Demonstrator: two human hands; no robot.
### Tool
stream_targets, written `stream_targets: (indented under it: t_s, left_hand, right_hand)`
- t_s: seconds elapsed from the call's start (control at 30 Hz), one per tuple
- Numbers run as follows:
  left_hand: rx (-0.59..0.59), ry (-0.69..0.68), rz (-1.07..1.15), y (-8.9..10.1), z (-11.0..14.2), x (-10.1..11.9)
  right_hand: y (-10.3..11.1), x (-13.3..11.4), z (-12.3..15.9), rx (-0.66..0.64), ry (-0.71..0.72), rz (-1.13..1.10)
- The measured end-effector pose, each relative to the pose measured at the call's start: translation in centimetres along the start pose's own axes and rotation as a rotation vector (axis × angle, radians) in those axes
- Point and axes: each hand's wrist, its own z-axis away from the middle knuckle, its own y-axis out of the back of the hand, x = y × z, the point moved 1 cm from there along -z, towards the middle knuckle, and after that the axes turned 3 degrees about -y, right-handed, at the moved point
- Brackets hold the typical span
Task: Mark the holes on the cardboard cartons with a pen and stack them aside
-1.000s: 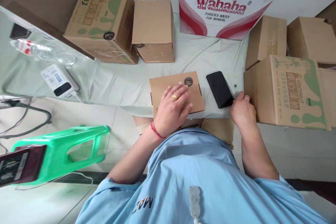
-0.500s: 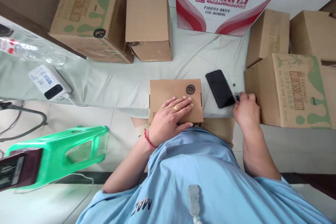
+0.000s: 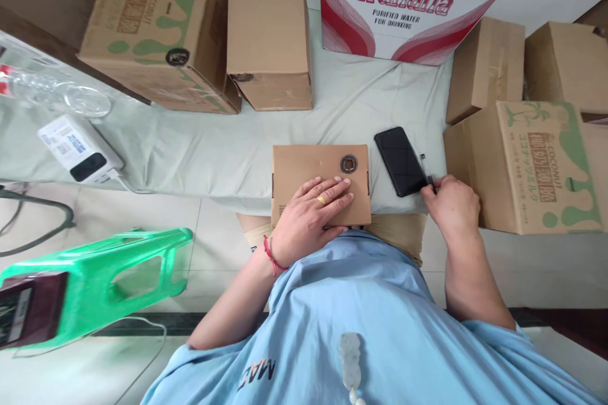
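A small brown cardboard box [image 3: 308, 164] lies at the table's front edge, with a round dark mark near its far right corner. My left hand [image 3: 316, 212] rests flat on the box lid, fingers stretched out, a gold ring on one. To the right of the box lies a black smartphone [image 3: 400, 161], screen up. Beyond it is a thin dark pen [image 3: 425, 165] with a clear tip pointing away from me. My right hand [image 3: 451, 204] pinches the near end of the pen between thumb and fingers, beside the phone's lower corner.
Large cartons [image 3: 551, 171] stand on the right, and a white Wahaha carton [image 3: 408, 6] at the back. More boxes [image 3: 268, 31] sit back left. A white power bank [image 3: 78, 149] with a cable and a plastic bottle [image 3: 52, 90] lie left. A green stool [image 3: 99, 278] stands on the floor.
My right hand has shifted slightly right and nearer to me, and more of the pen shows between its fingers. My left hand stays flat on the box. The view has moved a little.
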Motion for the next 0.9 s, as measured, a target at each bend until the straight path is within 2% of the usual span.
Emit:
stream_targets:
  t_s: [0.1,0.2,0.3,0.4,0.47,0.57,0.63,0.8,0.9]
  left_hand:
    - [-0.007,0.007,0.007,0.1,-0.2,0.0]
    - [-0.016,0.016,0.018,0.2,-0.4,0.0]
    - [-0.016,0.032,0.022,0.3,-0.5,0.0]
    - [-0.013,0.041,0.019,0.3,-0.6,0.2]
    - [-0.009,0.042,0.010,0.2,-0.6,0.3]
    - [0.008,0.039,-0.014,0.0,-0.5,0.3]
    - [0.014,0.035,-0.019,-0.1,-0.4,0.3]
    - [0.006,0.054,0.001,-0.2,-0.4,0.3]
    - [0.019,0.050,0.001,-0.2,-0.4,0.3]
  right_hand:
    - [0.8,0.9,0.7,0.109,0.015,-0.242]
    - [1.6,1.2,1.6,0.106,0.043,-0.766]
    - [2.0,-0.5,2.3,0.022,0.162,-1.300]
    - [1.6,-3.7,2.5,-0.068,0.320,-1.560]
    - [1.0,-6.1,2.5,-0.111,0.409,-1.569]
    - [0.1,-9.2,2.3,-0.138,0.525,-1.461]
    - [-0.6,-10.6,2.3,-0.117,0.561,-1.383]
    - [-1.8,-12.0,2.9,0.077,0.529,-1.307]
    - [-2.3,-11.9,3.3,0.125,0.541,-1.279]
